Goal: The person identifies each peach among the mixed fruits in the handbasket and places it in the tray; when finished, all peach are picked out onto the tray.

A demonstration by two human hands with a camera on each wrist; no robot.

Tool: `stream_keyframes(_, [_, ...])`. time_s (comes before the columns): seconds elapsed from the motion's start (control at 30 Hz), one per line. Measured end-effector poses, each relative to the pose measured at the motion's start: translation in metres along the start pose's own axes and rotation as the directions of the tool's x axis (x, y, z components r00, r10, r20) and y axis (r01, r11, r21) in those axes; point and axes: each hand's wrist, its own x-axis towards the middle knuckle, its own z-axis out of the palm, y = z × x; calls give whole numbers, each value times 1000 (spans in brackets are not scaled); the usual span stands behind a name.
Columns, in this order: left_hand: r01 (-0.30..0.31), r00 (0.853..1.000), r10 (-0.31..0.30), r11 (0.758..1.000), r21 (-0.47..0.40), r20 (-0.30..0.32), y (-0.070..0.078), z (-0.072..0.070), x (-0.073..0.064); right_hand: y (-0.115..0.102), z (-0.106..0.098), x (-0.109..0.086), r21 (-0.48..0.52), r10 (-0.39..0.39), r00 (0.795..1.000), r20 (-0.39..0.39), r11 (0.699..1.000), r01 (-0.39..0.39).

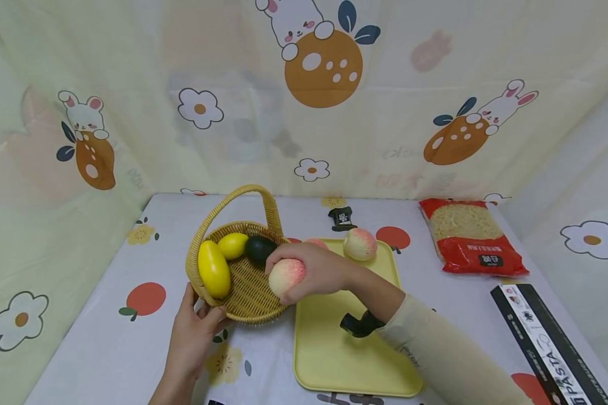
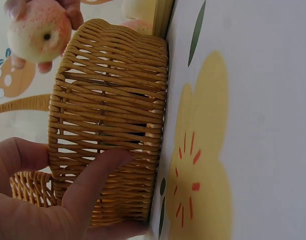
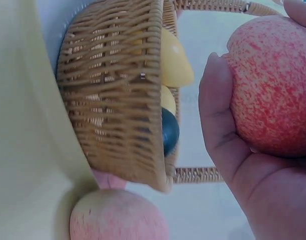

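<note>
My right hand (image 1: 309,273) grips a pink-and-cream peach (image 1: 286,278) over the right side of the wicker basket (image 1: 253,320). In the right wrist view this peach (image 3: 275,85) is higher than the rim, with fingers curled round it. My left hand (image 1: 195,332) holds the basket's near left edge, thumb lying along the outer weave in the left wrist view. Inside the basket are a long yellow fruit (image 1: 214,270), a smaller yellow one (image 1: 232,246) and a dark green fruit (image 1: 260,250). A second peach (image 1: 360,244) rests at the back of the yellow tray (image 1: 334,360); another peach (image 1: 316,243) is mostly hidden behind my right hand.
Behind the tray lies a small black packet (image 1: 342,218). A red bag of dry noodles (image 1: 473,236) and a long black-and-white pasta box (image 1: 547,343) lie on the right. The basket's arched handle (image 1: 248,190) stands upright. A patterned cloth hangs behind the table.
</note>
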Motion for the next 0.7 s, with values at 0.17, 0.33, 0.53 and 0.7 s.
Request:
stream_keyframes(0.17, [-4, 1000, 4, 1000, -4, 1, -1, 0, -1, 5, -7, -14, -11, -25, 1000, -17, 1000, 24])
stream_keyframes(0.33, [-4, 1000, 4, 1000, -5, -2, -1, 0, 0, 10, -14, -30, -39, 7, 998, -55, 999, -10])
stream_keyframes(0.53, [-1, 1000, 1, 1000, 9, -9, -2, 0, 0, 20, -20, -50, -52, 46, 995, -89, 997, -51])
stream_keyframes(0.7, [-4, 1000, 4, 1000, 12, -9, -1, 0, 1, 31, -24, -67, -52, 101, 989, -107, 993, -107])
